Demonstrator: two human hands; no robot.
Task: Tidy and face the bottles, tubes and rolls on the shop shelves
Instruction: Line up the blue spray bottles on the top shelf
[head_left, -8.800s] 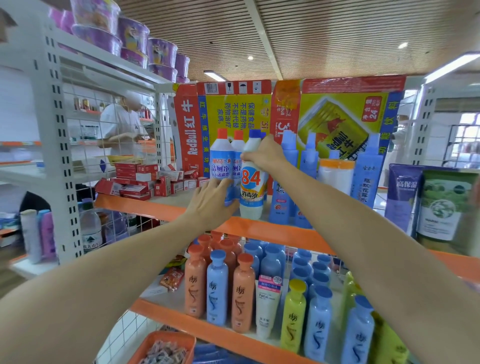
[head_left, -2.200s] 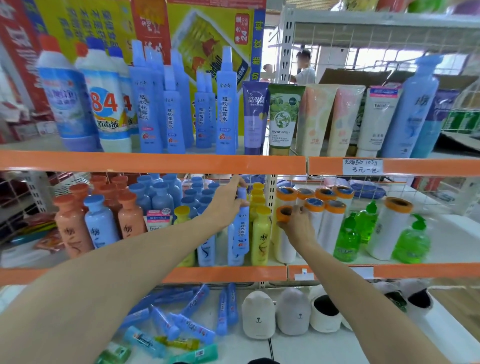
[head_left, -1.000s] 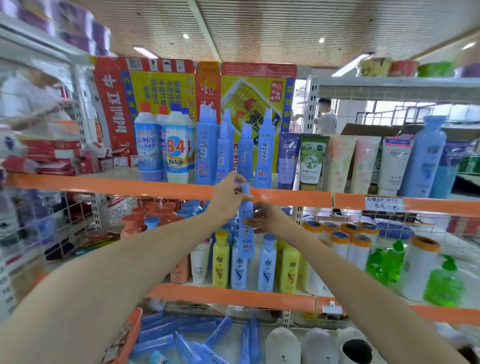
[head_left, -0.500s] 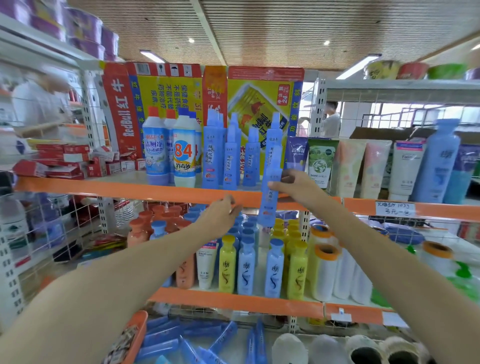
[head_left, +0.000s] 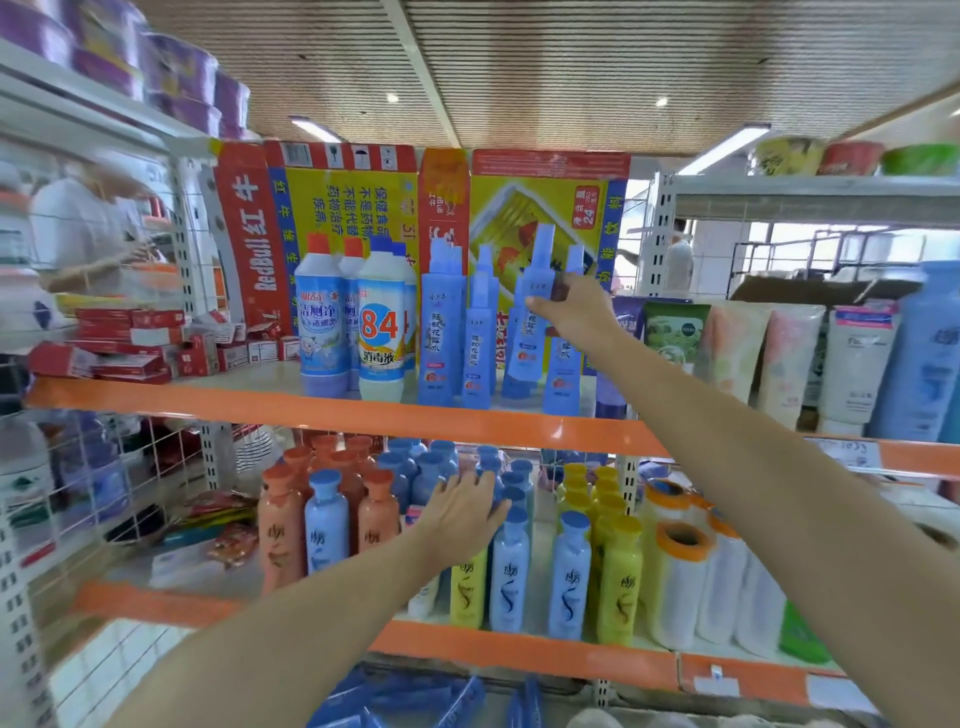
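Observation:
My right hand (head_left: 574, 312) grips a tall blue spray bottle (head_left: 531, 332), held tilted just above the upper orange shelf (head_left: 332, 410) among several matching blue spray bottles (head_left: 441, 332). My left hand (head_left: 462, 512) reaches into the middle shelf with fingers spread, resting on the caps of the blue shampoo bottles (head_left: 511, 571). Orange shampoo bottles (head_left: 280, 530) stand to its left, yellow ones (head_left: 618, 577) to its right. White rolls with orange cores (head_left: 680, 582) stand further right. Tubes (head_left: 737, 343) line the upper shelf at right.
Two white cleaner bottles (head_left: 382, 332) stand left of the spray bottles, before a flattened yellow and red carton (head_left: 358, 202). Red boxes (head_left: 130, 343) lie at far left. A person stands behind the left wire rack (head_left: 83, 228). Blue tubes (head_left: 415, 701) lie on the bottom shelf.
My right hand has carried the blue spray bottle up from the shelf edge into the row on the upper shelf. My left hand has dropped from the shelf edge onto the shampoo caps.

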